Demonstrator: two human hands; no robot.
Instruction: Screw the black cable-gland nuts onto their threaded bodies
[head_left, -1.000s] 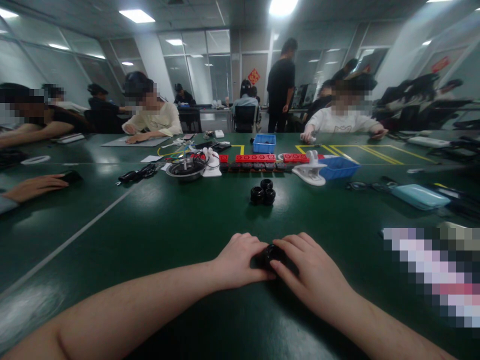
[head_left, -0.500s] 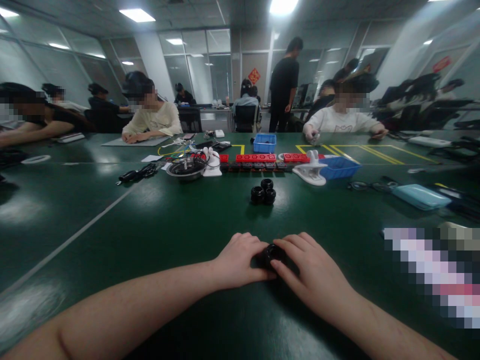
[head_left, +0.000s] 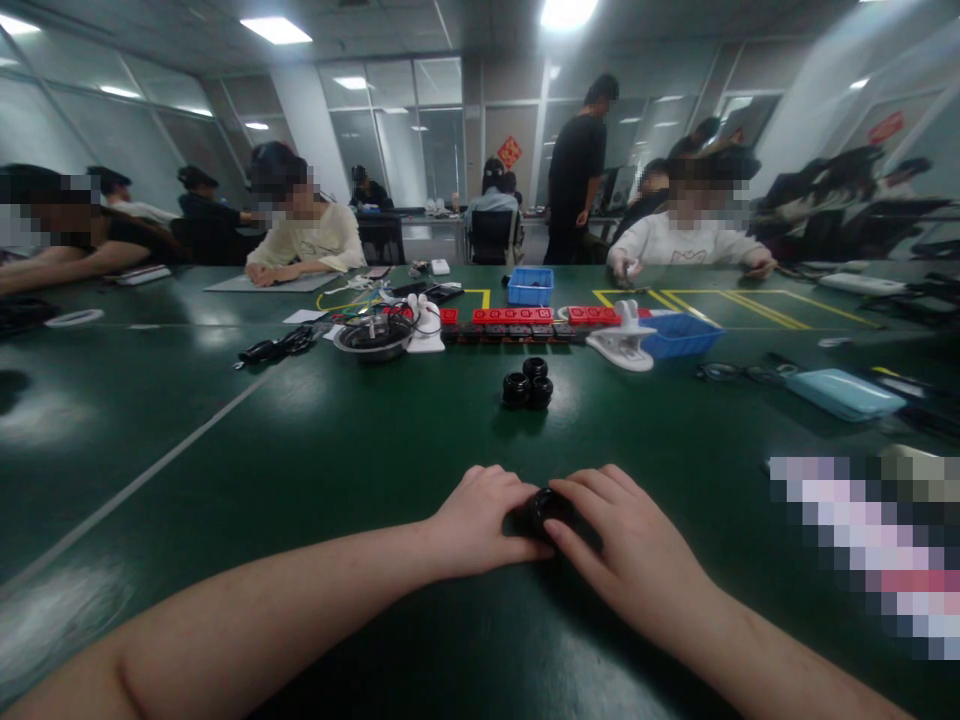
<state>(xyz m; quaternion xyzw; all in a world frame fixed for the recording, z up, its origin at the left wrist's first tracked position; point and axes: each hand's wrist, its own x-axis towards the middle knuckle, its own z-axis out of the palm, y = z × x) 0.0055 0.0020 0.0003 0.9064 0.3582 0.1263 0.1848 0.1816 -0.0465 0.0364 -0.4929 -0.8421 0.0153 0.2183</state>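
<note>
Between my two hands is a glossy black round ring-shaped piece point(head_left: 545, 510) with a hollow centre, low over the green table point(head_left: 360, 450). My left hand point(head_left: 480, 525) closes on its left side, fingers and thumb curved round it. From the right, my right hand point(head_left: 626, 530) grips it with thumb and fingertips. Part of the piece is hidden behind the fingers. Farther out stand three similar black round pieces point(head_left: 527, 388) in a tight cluster, touching each other and apart from my hands.
Beyond the cluster lie a red-and-black strip point(head_left: 514, 325), a white clip stand point(head_left: 624, 345), a metal bowl with cables point(head_left: 371, 340) and blue bins point(head_left: 530, 287). A light-blue pouch point(head_left: 844, 393) is at right. Several people sit across the table; one person point(head_left: 577, 165) stands behind.
My hands and the black piece between them look almost unchanged. The standing person in the background has shifted slightly to the right.
</note>
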